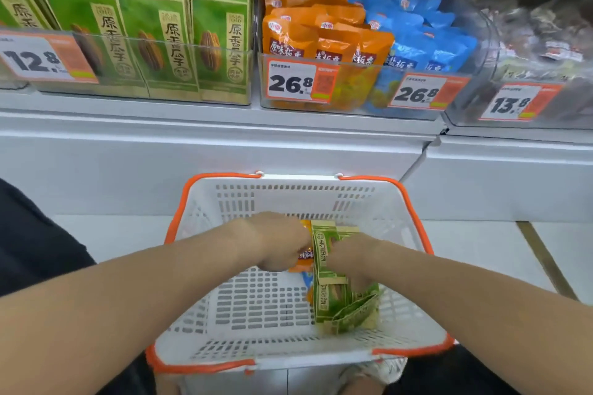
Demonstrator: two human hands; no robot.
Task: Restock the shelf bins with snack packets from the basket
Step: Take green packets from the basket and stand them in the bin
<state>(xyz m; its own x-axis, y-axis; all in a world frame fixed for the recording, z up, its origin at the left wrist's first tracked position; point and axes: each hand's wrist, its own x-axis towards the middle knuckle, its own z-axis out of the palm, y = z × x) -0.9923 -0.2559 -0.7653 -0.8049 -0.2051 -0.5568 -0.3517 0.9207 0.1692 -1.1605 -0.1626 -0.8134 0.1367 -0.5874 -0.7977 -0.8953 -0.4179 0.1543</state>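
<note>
Two bare forearms reach into a white slotted plastic basket with orange handles, which sits below the shelf edge. The left hand curls its grip on a glossy orange packet. The right hand sinks among flat green paper packets by the basket's right wall, and its grip cannot be told. Bare slotted floor lies to the left.

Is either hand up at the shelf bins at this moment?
No, the left hand and right hand are both down inside the basket, at the green packets.
</note>
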